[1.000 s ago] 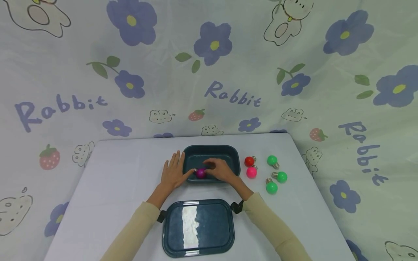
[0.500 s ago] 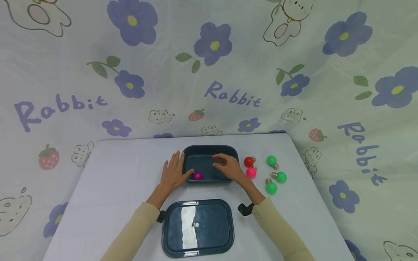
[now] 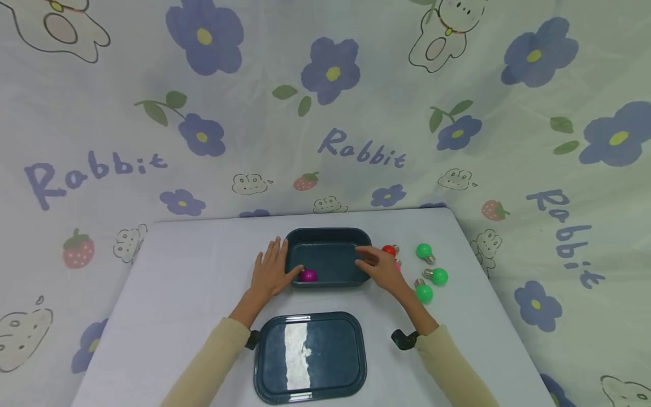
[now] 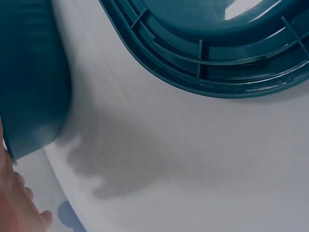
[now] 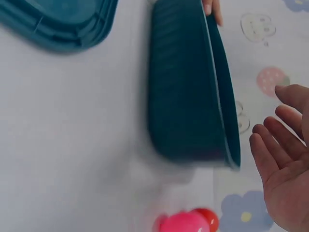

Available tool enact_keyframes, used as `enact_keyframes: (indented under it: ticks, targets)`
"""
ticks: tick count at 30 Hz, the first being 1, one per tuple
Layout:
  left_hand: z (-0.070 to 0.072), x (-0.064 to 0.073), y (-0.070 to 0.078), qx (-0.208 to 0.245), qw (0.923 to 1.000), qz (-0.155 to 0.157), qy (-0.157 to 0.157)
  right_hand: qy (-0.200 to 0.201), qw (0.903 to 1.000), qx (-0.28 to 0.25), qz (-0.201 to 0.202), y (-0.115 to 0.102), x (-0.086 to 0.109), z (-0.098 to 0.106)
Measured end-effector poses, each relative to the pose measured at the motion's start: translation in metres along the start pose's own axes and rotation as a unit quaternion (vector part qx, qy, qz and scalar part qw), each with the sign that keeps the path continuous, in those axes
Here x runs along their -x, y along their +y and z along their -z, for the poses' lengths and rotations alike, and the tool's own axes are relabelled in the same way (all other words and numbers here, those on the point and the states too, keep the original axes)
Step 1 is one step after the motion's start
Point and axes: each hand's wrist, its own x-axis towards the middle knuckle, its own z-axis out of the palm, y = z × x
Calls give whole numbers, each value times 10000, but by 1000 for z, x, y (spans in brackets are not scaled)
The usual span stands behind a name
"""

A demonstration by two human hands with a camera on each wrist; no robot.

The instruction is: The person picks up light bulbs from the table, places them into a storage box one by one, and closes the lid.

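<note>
A dark teal box (image 3: 335, 257) stands at the back middle of the table, a purple light bulb (image 3: 308, 275) lying in its front left corner. My left hand (image 3: 268, 270) rests against the box's left side, fingers straight, thumb over the rim beside the purple bulb. Above the box's right rim is my right hand (image 3: 381, 267), which holds nothing; in the right wrist view its fingers (image 5: 275, 137) are spread and relaxed. It partly covers a red bulb (image 3: 390, 250) and mostly hides a pink bulb (image 5: 186, 223).
Three green bulbs, among them a front one (image 3: 424, 293), lie to the right of the red and pink ones. A flat teal lid (image 3: 333, 359) lies in front of the box, between the forearms. A patterned cloth (image 3: 285, 152) hangs behind the white table (image 3: 193, 265).
My right hand has let go of the purple bulb, which came to rest in the box's front left corner. That hand then moved right, over the right rim. The left hand has stayed put.
</note>
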Motion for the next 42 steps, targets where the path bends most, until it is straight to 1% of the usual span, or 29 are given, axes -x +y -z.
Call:
enact_keyframes:
  ticks: [3,10,12,14,20,23,30,33,37,42]
  targets:
    - [0,0,0,-13,10000,-17,3,180,9995,206,-129,7,5,9]
    - [1,-1,-1,-17,10000,-6,-51,558,9963,634,-126,26,12,28]
    - [0,-1,-1,-40,9999,8,-111,640,9950,741,-199,30,14,32]
    - [0,-1,-1,-69,9999,14,-142,678,9944,738,-324,33,16,36]
    - [0,-1,-1,-80,9999,32,-144,567,9913,798,-875,41,23,44]
    - [-1,-1,-1,-74,9999,23,-120,553,9890,871,-1057,46,25,46]
    - [-2,-2,-2,-71,10000,-47,20,292,9801,1167,-1578,53,31,52]
    - [-2,-2,-2,-63,10000,-38,-32,185,9783,1213,-1671,55,33,55]
    - [-1,-2,-1,-80,9999,5,-116,76,9785,1262,-1629,57,35,60]
    - [0,-2,0,-60,9999,15,-95,-96,9795,1216,-1601,60,35,63]
